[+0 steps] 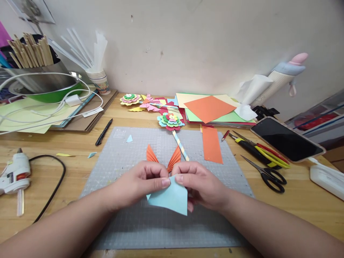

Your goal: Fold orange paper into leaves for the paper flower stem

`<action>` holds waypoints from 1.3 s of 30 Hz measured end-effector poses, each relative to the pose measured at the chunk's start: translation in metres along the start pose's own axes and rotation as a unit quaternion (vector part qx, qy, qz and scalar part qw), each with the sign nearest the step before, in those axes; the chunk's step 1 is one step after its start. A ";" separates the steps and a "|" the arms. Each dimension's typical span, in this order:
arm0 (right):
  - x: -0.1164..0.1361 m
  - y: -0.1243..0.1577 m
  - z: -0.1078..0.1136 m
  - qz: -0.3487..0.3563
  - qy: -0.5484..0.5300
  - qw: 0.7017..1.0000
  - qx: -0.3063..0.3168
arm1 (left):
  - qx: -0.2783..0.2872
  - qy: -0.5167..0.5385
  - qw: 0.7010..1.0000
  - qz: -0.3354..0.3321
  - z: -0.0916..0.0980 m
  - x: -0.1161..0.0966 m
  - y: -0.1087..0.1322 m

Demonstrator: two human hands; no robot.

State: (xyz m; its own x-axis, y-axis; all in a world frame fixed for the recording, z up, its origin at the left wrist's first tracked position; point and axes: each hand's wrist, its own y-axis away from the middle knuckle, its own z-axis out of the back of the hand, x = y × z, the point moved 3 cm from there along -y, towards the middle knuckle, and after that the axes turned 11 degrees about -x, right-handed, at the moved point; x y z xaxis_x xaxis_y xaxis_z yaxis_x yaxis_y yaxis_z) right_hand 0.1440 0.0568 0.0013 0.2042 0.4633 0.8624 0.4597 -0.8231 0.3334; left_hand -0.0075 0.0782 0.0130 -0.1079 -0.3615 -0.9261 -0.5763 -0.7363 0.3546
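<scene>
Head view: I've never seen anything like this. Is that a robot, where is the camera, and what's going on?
There is no machine: these are a person's bare hands, seen by a camera worn on that person's head, looking forward and down. The left hand and right hand pinch light-blue paper above a grey gridded mat. Just beyond them show pleated orange pieces, then a layered flower. On the wooden table, a glue gun lies left; scissors and a phone, right.
</scene>
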 end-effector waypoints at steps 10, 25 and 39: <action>0.003 -0.003 0.008 0.074 0.185 0.971 -0.130 | -0.004 -0.048 0.999 -0.015 0.004 0.007 -0.008; -0.001 -0.005 0.000 0.058 0.116 0.991 -0.031 | 0.019 -0.002 0.999 0.047 -0.005 0.013 -0.005; 0.000 -0.004 0.003 0.057 0.130 0.988 -0.058 | -0.027 0.002 0.998 0.060 -0.002 0.010 -0.007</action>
State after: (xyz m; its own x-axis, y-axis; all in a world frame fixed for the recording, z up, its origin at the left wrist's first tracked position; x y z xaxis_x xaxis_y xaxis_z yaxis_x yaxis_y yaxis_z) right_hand 0.1449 0.0610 -0.0017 0.0124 0.2772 0.9607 0.3407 -0.9045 0.2566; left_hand -0.0027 0.0788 0.0013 -0.1694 -0.4509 -0.8764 -0.5152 -0.7175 0.4687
